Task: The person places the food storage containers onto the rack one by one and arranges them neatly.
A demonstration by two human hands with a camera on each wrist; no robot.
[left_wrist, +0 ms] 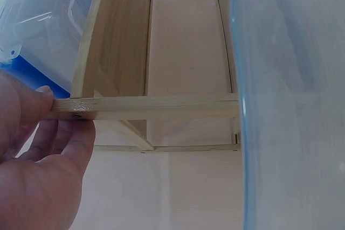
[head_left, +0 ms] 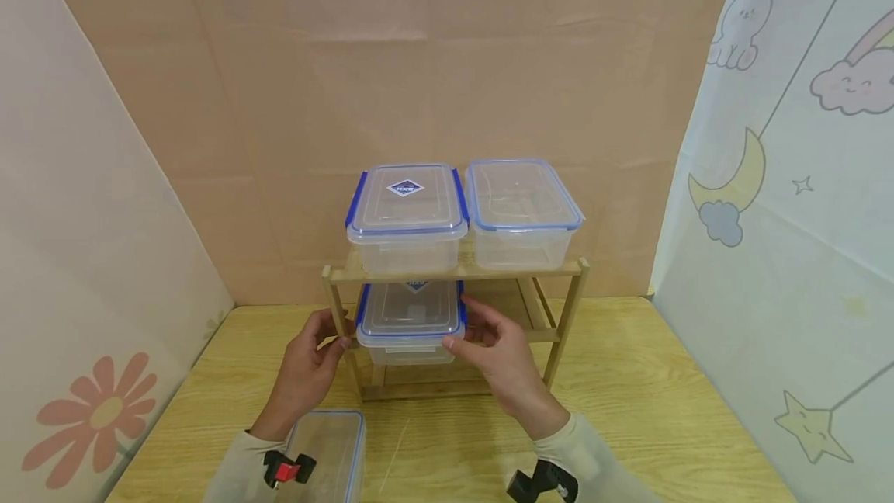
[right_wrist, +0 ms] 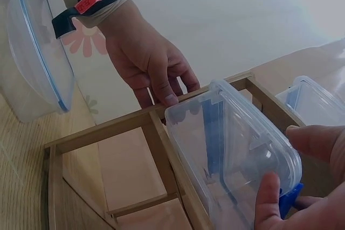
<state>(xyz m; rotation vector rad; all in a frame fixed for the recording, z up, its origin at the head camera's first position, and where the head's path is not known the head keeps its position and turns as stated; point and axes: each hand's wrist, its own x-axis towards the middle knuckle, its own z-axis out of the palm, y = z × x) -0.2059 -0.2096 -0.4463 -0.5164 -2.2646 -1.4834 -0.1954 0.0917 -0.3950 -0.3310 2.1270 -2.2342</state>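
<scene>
A clear plastic food container with a blue-edged lid (head_left: 412, 313) sits on the middle shelf of a small wooden rack (head_left: 447, 390). My right hand (head_left: 506, 359) grips its right front corner, thumb at the front and fingers along the side clip. In the right wrist view, thumb and fingers of the right hand (right_wrist: 307, 187) lie about the container's lid edge (right_wrist: 259, 133). My left hand (head_left: 307, 359) holds the rack's left front post. The left wrist view has the left hand (left_wrist: 43, 154) with thumb and fingers on either side of that wooden bar (left_wrist: 145, 107).
Two more lidded containers stand side by side on the top shelf, one with blue clips (head_left: 408, 204) and one with a pale blue rim (head_left: 524, 208). Another container (head_left: 324, 456) rests on the table (head_left: 628, 410) beneath my left forearm. Patterned walls (head_left: 803, 254) border the sides.
</scene>
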